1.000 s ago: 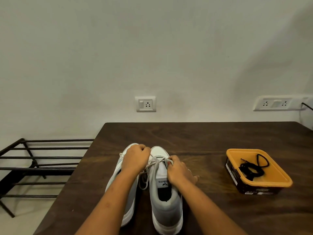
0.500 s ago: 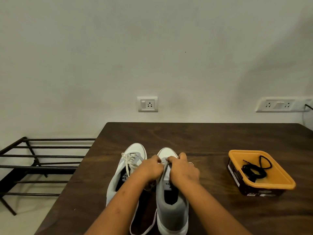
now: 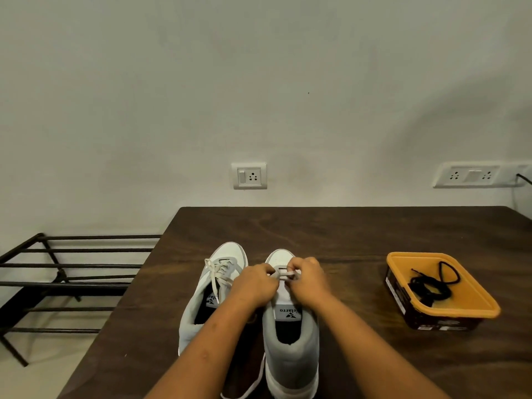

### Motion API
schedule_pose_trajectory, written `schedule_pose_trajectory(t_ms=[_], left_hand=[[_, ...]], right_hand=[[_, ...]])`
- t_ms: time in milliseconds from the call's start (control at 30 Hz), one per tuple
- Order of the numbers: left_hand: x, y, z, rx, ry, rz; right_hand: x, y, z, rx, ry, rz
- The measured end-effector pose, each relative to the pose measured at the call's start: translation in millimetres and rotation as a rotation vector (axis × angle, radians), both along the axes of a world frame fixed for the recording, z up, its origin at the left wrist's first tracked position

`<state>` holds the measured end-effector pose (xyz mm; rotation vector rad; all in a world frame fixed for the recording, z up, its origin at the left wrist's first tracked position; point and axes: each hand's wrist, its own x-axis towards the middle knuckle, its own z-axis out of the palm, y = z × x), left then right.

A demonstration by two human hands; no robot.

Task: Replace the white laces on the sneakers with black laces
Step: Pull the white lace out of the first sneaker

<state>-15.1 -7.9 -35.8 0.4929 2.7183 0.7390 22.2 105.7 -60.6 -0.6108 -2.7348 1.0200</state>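
2 sneakers point(image 3: 230, 250), 1 orange tub point(image 3: 460, 300) of black laces point(image 3: 429, 286). My left hand point(image 3: 254, 285) and right hand point(image 3: 309, 280) pinch the right sneaker's point(image 3: 290, 341) white lace point(image 3: 286, 273); its crossings from 1 s ago are undone.

Home: shoe rack point(image 3: 72, 283), wall socket point(image 3: 249, 176)

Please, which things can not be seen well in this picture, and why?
Head view:
- Right sneaker eyelets: hidden by left hand and right hand pinching the white lace.
- Its heel: cut off by bottom edge.
- Orange tub label: too small to read.
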Motion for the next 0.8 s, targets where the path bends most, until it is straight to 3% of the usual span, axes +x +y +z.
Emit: schedule_pose_trajectory(t_ms=[133,233,400,467,567,633,800], left_hand=[[-1.6,-0.9,1.5,0.019,-0.050,0.011],[0.2,-0.2,3.1,0.044,-0.065,0.015],[0.8,-1.0,3.7,0.038,-0.052,0.025],[0.2,-1.3,3.3,0.046,-0.054,0.030],[0.2,-1.5,3.3,0.052,-0.046,0.033],[0.1,-1.1,2.8,0.044,-0.041,0.036],[-2.1,-0.2,-0.6,0.045,-0.026,0.036]], right_hand=[[-1.2,11.3,0.4,-0.598,0.264,-0.306],[4.7,19.4,10.8,-1.064,0.281,-0.406],[10.8,27.8,16.3,-1.186,0.218,-0.364],[9.0,27.5,16.7,-1.047,0.285,-0.338],[7.0,30.0,16.5,-0.300,0.309,-0.158],[9.6,22.8,19.0,0.087,0.191,-0.026],[8.1,-5.5,13.7,0.586,-0.016,0.152]])
